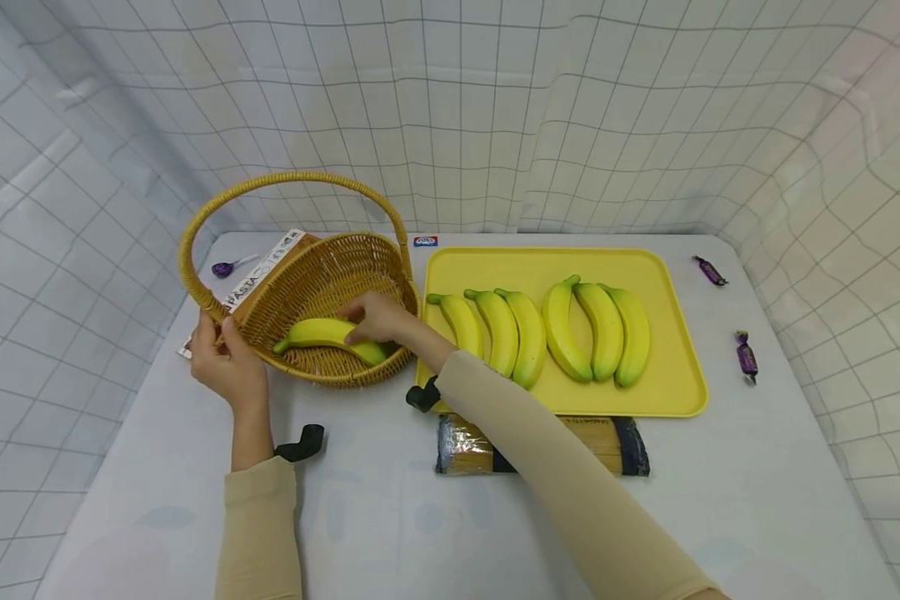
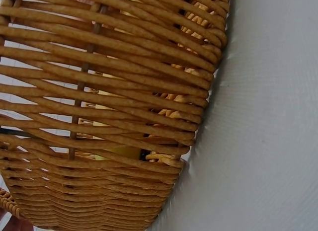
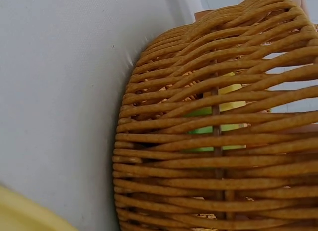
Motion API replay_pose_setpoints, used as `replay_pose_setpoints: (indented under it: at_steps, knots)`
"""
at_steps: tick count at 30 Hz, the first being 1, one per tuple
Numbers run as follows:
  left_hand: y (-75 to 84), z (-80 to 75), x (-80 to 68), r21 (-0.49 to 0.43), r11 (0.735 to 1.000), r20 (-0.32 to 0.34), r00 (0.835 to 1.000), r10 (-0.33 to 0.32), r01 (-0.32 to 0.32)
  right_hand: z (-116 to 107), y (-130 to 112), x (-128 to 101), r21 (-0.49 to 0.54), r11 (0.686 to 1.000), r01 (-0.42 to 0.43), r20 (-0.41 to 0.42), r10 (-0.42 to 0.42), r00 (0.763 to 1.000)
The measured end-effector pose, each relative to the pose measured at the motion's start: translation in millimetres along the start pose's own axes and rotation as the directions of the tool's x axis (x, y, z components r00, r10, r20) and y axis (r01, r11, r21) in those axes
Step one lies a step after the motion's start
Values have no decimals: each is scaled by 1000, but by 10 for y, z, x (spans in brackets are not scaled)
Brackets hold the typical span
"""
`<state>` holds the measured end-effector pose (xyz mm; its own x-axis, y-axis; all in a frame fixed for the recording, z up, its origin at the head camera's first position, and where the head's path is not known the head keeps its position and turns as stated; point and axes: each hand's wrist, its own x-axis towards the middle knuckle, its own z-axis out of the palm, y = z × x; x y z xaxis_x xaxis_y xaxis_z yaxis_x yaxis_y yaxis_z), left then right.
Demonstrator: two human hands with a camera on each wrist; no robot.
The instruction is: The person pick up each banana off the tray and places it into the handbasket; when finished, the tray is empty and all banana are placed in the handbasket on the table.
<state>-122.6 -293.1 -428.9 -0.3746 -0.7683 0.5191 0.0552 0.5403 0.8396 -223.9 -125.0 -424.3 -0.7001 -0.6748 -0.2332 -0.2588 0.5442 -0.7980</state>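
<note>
Under right grip [image 1: 378,318] (inside basket [image 1: 322,275]), banana [image 1: 330,335]

- The head view looks forward and down from above the table [image 1: 390,517], taking in the whole scene, from the basket [image 1: 322,287] to the tray [image 1: 675,392].
- The left wrist view sits very close to the basket's woven wall [image 2: 114,97], with table beside it.
- The right wrist view is equally close to the same basket [image 3: 198,156].
- All three views share the basket.
</note>
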Motion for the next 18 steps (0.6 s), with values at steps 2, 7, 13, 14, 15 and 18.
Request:
replay_pose_setpoints:
  at_steps: [2,7,13,14,15,18]
  knots:
    - [8,3,-3,-3,1000,4,1000,-3,3,-12,4,-6,12,1000,10,-8,-10,1000]
    - [-147,26,31,2,1000,15,1000,-11,11,-46,2,-46,8,997,78,-47,-78,996]
    - [-240,33,53,-5,1000,18,1000,-6,6,-134,-46,-177,59,986,157,-66,-153,986]
    - [-237,32,54,-6,1000,18,1000,-4,4,-154,-52,-204,74,982,172,-66,-168,984]
    - [-229,29,53,-11,1000,20,1000,-3,3,-175,-58,-235,89,979,186,-67,-180,981]
    - [-201,15,54,-11,1000,22,1000,-3,3,-243,-82,-351,123,968,220,-73,-212,975]
